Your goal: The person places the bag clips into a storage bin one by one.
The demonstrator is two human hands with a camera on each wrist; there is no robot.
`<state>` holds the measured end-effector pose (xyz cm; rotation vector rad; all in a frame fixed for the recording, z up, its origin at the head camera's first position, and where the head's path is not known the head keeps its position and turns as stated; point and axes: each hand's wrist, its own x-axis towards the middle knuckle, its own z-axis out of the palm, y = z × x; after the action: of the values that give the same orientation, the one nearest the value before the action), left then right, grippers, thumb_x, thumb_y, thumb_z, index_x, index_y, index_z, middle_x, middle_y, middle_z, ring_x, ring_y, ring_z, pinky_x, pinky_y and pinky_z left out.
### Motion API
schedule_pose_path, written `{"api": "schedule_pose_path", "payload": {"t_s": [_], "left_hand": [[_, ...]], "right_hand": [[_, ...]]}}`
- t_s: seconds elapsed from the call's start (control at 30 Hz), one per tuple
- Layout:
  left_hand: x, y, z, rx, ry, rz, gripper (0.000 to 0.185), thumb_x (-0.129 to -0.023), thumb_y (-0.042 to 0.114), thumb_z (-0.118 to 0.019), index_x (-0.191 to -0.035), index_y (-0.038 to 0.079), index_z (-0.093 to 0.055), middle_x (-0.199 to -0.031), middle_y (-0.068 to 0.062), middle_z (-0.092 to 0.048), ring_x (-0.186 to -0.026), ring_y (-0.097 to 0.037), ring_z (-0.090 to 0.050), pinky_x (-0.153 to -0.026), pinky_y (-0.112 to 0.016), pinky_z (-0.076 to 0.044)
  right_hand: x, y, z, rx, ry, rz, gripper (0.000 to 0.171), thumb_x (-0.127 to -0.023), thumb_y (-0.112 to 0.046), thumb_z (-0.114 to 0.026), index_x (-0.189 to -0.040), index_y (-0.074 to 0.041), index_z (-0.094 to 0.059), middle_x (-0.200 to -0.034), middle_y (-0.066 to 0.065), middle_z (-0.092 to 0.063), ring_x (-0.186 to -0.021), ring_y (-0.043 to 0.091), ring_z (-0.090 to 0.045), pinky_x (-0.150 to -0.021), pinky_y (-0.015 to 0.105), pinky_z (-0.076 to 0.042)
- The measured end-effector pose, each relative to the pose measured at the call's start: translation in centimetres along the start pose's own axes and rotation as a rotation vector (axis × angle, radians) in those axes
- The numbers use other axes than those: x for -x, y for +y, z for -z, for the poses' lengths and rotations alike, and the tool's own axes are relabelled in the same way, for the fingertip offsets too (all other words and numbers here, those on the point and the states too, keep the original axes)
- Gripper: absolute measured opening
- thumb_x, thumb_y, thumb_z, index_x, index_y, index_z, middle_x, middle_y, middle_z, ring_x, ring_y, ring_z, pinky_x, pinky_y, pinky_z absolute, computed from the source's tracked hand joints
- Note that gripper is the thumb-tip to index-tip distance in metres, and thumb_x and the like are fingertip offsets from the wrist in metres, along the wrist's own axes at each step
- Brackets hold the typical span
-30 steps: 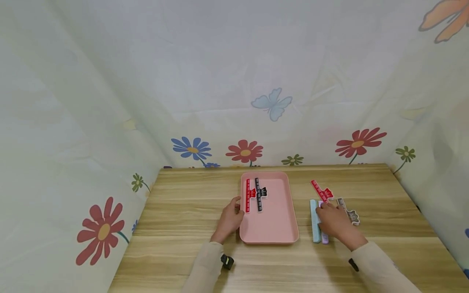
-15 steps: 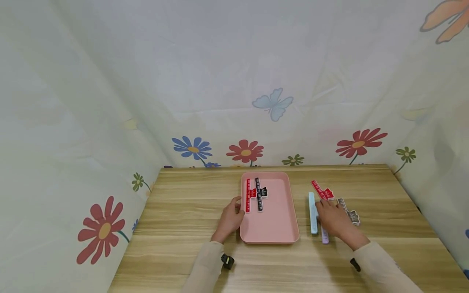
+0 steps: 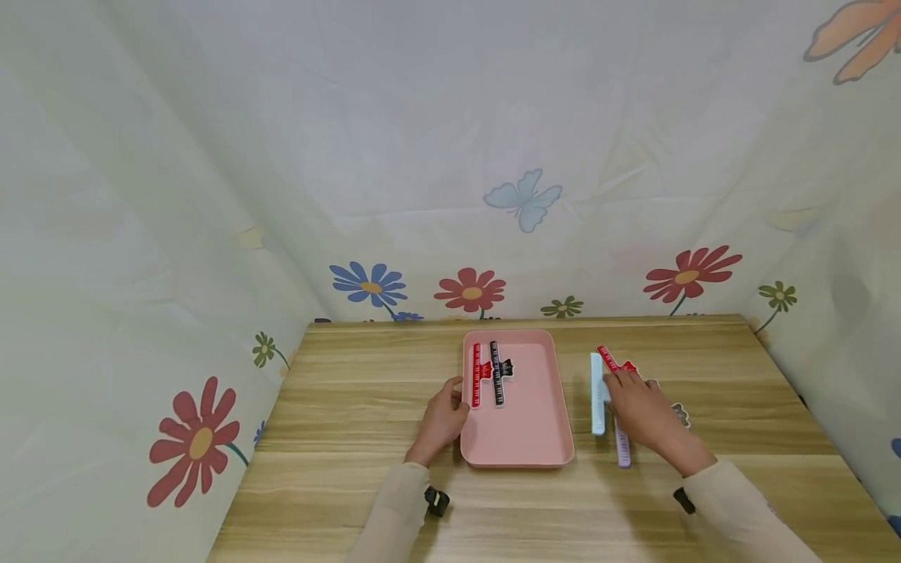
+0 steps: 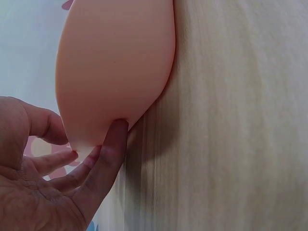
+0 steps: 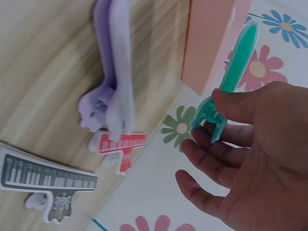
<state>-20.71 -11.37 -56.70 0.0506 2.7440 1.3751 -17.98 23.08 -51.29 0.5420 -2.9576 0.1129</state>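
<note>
My right hand (image 3: 644, 410) pinches a light blue long-bar clip (image 3: 597, 395), which looks teal in the right wrist view (image 5: 240, 57). Thumb and fingers grip its handle end, and the clip is raised off the table. Beneath the hand lies a purple clip (image 5: 118, 57), partly covered in the head view. A red piano-key clip (image 3: 607, 358) and a grey one (image 5: 48, 175) lie beside it. With fingers at its rim and outer wall, my left hand (image 3: 443, 418) holds the left side of a pink tray (image 3: 517, 438).
Inside the tray, a red clip (image 3: 476, 375) and a black clip (image 3: 497, 374) lie side by side along the left wall. The wooden table (image 3: 338, 391) meets a flower-patterned curtain (image 3: 394, 195) at its back and sides.
The light blue clip has come away from the purple clip, moving up and slightly left in my right hand. My left hand and the tray have stayed put.
</note>
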Motion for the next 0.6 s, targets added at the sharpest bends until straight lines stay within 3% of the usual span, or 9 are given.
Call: {"api": "schedule_pose_path", "payload": {"t_s": [0.3, 0.6], "left_hand": [[0.0, 0.0, 0.1, 0.001, -0.015, 0.019, 0.051, -0.093, 0.01, -0.056, -0.143, 0.006, -0.045, -0.114, -0.016, -0.066, -0.092, -0.022, -0.063, -0.081, -0.039, -0.054], [-0.1, -0.1, 0.1, 0.002, -0.012, 0.009, 0.052, -0.092, 0.011, -0.056, -0.143, 0.006, -0.045, -0.114, -0.016, -0.066, -0.092, -0.022, -0.063, -0.081, -0.039, -0.054]], "right_hand": [[-0.6, -0.8, 1.2, -0.049, 0.003, 0.016, 0.047, -0.09, -0.017, -0.069, -0.128, 0.006, -0.052, -0.125, 0.024, -0.058, -0.117, 0.041, -0.056, -0.087, 0.06, -0.048], [-1.7, -1.5, 1.8, -0.109, 0.069, 0.088, 0.046, -0.089, -0.012, -0.07, -0.126, 0.011, -0.053, -0.12, 0.025, -0.058, -0.113, 0.04, -0.057, -0.095, 0.053, -0.049]]}}
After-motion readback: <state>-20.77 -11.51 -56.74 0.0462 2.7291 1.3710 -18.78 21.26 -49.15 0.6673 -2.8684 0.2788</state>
